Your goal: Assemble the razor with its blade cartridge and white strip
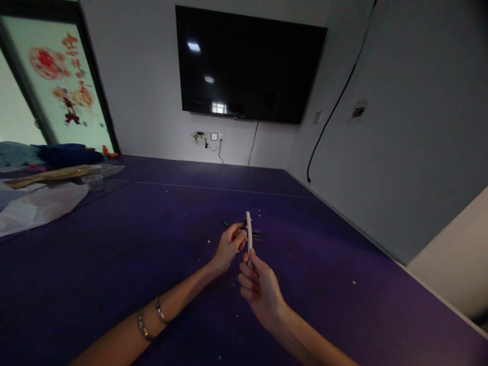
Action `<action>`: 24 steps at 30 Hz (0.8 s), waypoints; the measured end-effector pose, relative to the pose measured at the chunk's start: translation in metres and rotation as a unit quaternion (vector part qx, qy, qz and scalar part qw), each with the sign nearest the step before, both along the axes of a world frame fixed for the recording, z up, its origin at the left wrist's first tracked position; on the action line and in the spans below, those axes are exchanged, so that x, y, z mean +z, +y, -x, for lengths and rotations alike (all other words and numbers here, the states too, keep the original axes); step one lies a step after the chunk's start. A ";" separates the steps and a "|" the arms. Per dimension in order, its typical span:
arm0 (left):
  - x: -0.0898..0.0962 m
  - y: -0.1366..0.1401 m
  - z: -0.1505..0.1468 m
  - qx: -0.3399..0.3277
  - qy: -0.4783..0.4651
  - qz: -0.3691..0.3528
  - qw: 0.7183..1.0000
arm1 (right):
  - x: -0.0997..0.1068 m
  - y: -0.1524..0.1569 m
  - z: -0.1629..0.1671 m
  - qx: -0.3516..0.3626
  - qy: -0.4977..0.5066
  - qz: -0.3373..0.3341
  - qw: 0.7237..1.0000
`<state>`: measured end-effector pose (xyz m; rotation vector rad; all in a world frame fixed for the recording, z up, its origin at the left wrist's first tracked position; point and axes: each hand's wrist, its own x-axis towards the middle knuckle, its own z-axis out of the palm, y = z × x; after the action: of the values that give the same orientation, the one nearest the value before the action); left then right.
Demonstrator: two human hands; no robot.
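Over the dark purple surface [183, 213], my two hands are close together. My right hand [257, 279] is closed around the lower end of a slim, pale, slightly curved stick [249, 229], which points upward. My left hand [231, 246], just left of the stick, pinches a small dark item [244, 223] against or very near the stick's side. The fingers mostly hide that item, so its kind cannot be told. Behind the stick shows a small black object [256, 235]. A thin dark tip [224, 223] appears beyond my left hand.
Small pale chips [354, 282] are scattered over the surface. At far left lie white plastic sheeting [46, 203], a flat tan piece [53, 175] and dark blue cloth [70, 154]. A black cable [335, 104] hangs along the right wall. A television [247, 66] is mounted ahead.
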<state>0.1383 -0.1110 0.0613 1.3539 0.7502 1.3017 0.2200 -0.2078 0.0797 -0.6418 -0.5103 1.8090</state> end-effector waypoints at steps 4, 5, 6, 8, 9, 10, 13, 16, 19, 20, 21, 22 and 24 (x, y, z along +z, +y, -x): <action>0.000 0.001 0.000 -0.007 -0.014 0.004 1.000 | -0.002 -0.004 -0.003 0.009 0.004 0.002 1.000; -0.001 0.002 0.001 -0.012 -0.013 -0.001 1.000 | 0.001 -0.004 -0.006 0.011 0.010 0.000 1.000; -0.001 0.002 0.001 -0.017 -0.011 -0.006 1.000 | 0.004 -0.003 -0.008 0.012 0.016 -0.003 1.000; -0.001 0.003 0.001 -0.020 -0.005 -0.011 1.000 | 0.009 0.000 -0.012 0.012 0.024 -0.006 1.000; -0.001 0.003 0.001 -0.018 -0.003 -0.010 1.000 | 0.009 0.001 -0.013 0.013 0.024 -0.004 1.000; -0.001 0.003 0.001 -0.016 -0.002 -0.008 1.000 | 0.008 0.002 -0.013 0.013 0.023 0.000 1.000; -0.001 0.004 0.001 -0.012 -0.003 0.005 1.000 | -0.001 0.000 -0.010 0.014 0.021 0.011 1.000; -0.002 0.005 0.001 -0.012 -0.009 0.011 1.000 | -0.005 -0.003 -0.007 0.013 0.029 0.012 0.999; -0.003 0.004 0.001 -0.017 -0.014 0.002 1.000 | 0.002 -0.001 -0.008 0.013 0.028 0.009 0.999; -0.002 0.004 0.001 -0.018 -0.012 0.001 1.000 | 0.003 0.000 -0.008 0.012 0.025 0.008 1.000; -0.002 0.004 0.001 -0.015 -0.010 0.002 1.000 | 0.004 0.000 -0.008 0.011 0.023 0.007 1.000; -0.002 0.003 0.001 -0.012 -0.009 0.005 1.000 | 0.002 0.000 -0.007 0.009 0.022 0.007 1.000; -0.001 0.003 0.001 -0.007 -0.008 0.012 1.000 | -0.004 -0.002 -0.005 0.006 0.025 0.008 1.000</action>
<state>0.1376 -0.1077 0.0600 1.3262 0.7409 1.2875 0.2246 -0.2100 0.0762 -0.6048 -0.4666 1.8375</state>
